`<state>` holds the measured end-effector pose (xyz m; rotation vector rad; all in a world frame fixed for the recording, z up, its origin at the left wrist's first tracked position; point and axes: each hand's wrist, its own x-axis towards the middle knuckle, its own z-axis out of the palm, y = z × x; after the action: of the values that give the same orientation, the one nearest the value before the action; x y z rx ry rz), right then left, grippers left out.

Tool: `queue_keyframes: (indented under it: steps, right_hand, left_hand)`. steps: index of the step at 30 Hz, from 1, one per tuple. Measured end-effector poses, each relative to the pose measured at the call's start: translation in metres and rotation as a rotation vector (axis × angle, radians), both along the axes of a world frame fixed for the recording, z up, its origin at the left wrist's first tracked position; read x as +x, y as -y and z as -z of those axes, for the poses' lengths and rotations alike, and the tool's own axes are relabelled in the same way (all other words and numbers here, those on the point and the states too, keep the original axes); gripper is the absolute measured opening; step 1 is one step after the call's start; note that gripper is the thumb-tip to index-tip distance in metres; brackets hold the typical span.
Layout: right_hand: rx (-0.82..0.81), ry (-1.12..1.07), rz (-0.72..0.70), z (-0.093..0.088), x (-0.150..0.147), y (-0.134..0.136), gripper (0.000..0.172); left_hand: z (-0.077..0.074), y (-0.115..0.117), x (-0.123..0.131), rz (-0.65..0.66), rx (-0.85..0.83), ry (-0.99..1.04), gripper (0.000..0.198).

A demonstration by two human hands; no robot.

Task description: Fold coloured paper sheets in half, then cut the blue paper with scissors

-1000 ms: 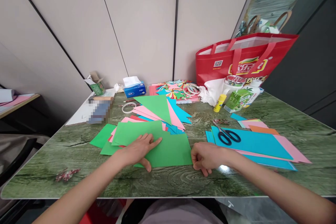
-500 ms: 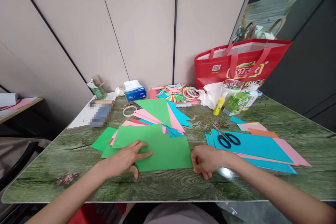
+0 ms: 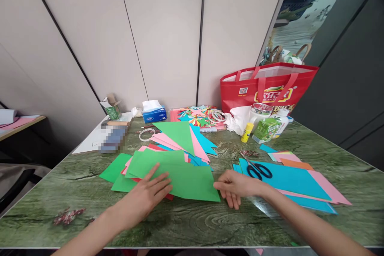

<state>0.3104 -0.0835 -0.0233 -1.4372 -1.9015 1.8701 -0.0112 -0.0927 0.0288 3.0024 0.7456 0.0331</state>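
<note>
Squarely on green wood-grain tabletop [image 3: 195,224], green rectangular paper sheet [image 3: 193,182] lying lengthwise left to right, pinned under flat, spread left hand [image 3: 147,197], right corner brushed by loosely open right hand [image 3: 237,188]

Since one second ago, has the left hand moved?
Yes. The left hand slid back toward the person, farther from the scissors.

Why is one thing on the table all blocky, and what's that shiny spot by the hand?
Head view: the blocky patch is a mosaic blur, hiding what lies there; head view: the shiny spot is glare on the table by the right hand; head view: the rest is sharp, but the wall lines lean from the wide lens.
</note>
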Motion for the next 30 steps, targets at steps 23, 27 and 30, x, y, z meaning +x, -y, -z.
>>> queue_keyframes:
  steps: [23, 27, 30]
  right_hand:
    - [0.645, 0.200, 0.661, 0.019, -0.085, -0.096, 0.042]
    - [0.707, 0.075, 0.665, 0.017, -0.084, -0.096, 0.021]
    - [0.797, -0.004, 0.721, 0.009, -0.081, -0.086, 0.018]
  left_hand:
    - [0.022, -0.019, 0.021, -0.168, -0.278, 0.099, 0.058]
    - [0.042, -0.039, 0.021, -0.314, -0.240, 0.119, 0.047]
    - [0.047, -0.057, 0.023, -0.471, -0.361, 0.390, 0.048]
